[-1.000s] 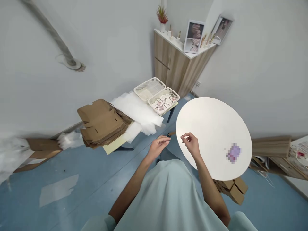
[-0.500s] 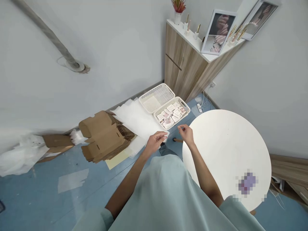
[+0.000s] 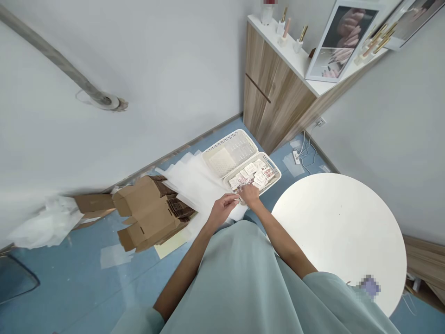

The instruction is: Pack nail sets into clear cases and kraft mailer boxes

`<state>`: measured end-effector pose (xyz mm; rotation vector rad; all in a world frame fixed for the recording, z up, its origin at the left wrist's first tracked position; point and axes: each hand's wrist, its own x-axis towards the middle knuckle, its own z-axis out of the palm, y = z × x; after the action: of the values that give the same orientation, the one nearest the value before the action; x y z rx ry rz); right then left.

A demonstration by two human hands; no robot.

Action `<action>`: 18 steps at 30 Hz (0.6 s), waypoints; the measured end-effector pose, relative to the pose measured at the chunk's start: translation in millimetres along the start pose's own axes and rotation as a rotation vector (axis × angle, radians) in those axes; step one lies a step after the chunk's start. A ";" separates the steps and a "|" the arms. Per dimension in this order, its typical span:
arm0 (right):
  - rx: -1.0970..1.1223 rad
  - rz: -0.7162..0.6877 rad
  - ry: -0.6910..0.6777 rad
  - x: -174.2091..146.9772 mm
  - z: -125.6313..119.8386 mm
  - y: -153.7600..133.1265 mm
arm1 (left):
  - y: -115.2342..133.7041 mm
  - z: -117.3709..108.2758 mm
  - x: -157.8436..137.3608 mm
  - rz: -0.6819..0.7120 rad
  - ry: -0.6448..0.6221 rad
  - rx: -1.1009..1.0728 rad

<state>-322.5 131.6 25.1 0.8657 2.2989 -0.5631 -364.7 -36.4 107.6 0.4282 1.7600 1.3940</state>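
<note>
My right hand (image 3: 249, 195) reaches into the near end of a white plastic basket (image 3: 274, 182) full of small flat packets (image 3: 259, 177), some with pink and red patterns. Its fingers are down among the packets; their tips are hidden, so a grip cannot be made out. Just left of the basket, my left hand (image 3: 223, 209) hovers with its fingers stretched towards the right hand and nothing visible in them. Beneath and beside it spreads a pile of white translucent sheets (image 3: 198, 178).
A second white basket (image 3: 246, 138) adjoins the first. Flattened brown cardboard boxes (image 3: 149, 208) are stacked at left. A round white table (image 3: 337, 232) stands at right, with a blurred purple item on it. Behind are a wooden cabinet (image 3: 274, 88) and a power strip (image 3: 296, 157).
My right hand has moved forward and left, from beside the table into the packet basket. My left hand has stayed close to the sheets. The view has shifted slightly.
</note>
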 end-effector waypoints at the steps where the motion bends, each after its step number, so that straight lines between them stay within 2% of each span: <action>1: -0.006 -0.004 0.002 2.3 4.2 -2.7 | -0.6 -1.4 1.2 -0.003 0.000 -0.012; 9: -0.017 0.013 0.039 2.4 20.6 -3.2 | -1.6 -13.2 -2.5 -0.039 -0.009 -0.028; 18: -0.036 0.035 0.081 -5.1 22.0 -10.0 | 0.0 -30.1 -34.5 0.046 -0.035 -0.026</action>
<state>-317.8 109.9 14.3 0.9249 2.3548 -0.4778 -367.3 -79.6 122.3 0.4791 1.7121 1.4317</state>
